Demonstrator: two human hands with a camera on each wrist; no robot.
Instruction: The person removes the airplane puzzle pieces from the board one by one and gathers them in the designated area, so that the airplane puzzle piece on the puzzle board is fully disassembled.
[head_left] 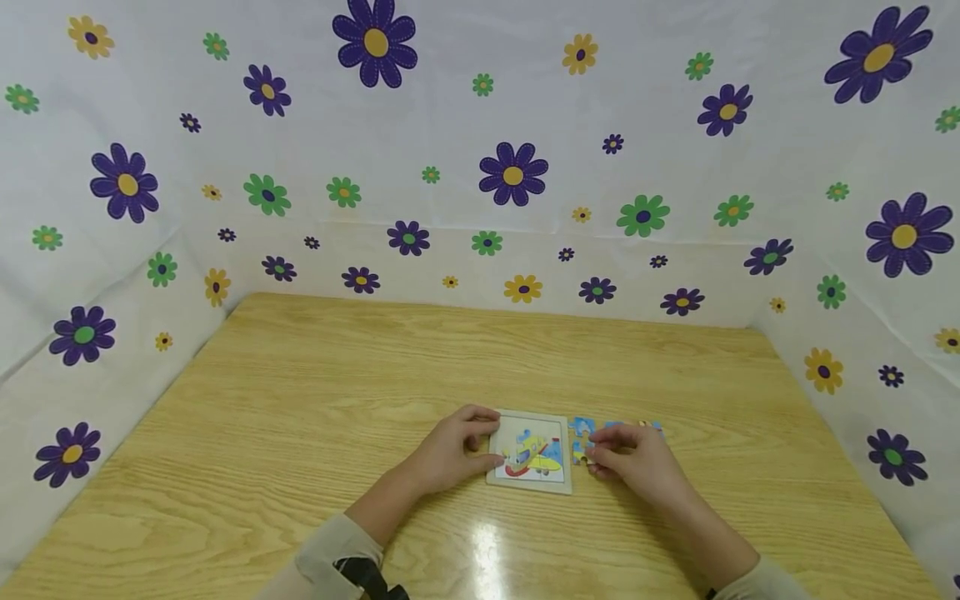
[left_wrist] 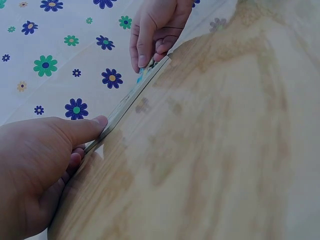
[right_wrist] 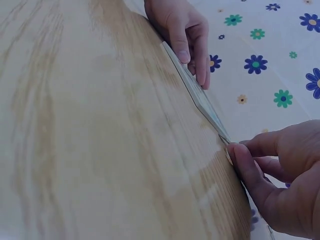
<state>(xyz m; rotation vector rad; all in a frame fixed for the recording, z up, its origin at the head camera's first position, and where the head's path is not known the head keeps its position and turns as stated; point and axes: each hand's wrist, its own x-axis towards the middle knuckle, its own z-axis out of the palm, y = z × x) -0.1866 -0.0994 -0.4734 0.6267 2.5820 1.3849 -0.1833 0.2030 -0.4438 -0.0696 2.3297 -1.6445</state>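
Observation:
A small square jigsaw board point(head_left: 528, 487) with a pale raised rim lies on the table. Part of a yellow airplane picture point(head_left: 551, 463) fills its lower and right portions; bare backing shows at the upper left. My left hand point(head_left: 450, 450) holds the board's left side, thumb over the rim, as the left wrist view also shows. Just right of the board, my right hand point(head_left: 637, 462) pinches a yellow-and-blue puzzle piece point(head_left: 578, 453) between thumb and fingers, low at the tabletop. A blue puzzle piece point(head_left: 582, 426) lies directly above it. The hand partly hides several other pieces.
Loose blue puzzle pieces point(head_left: 613, 426) lie behind the right hand. The wood-grain table point(head_left: 337, 375) extends around the board. White cloth with flower prints point(head_left: 450, 200) stands along the back and both sides.

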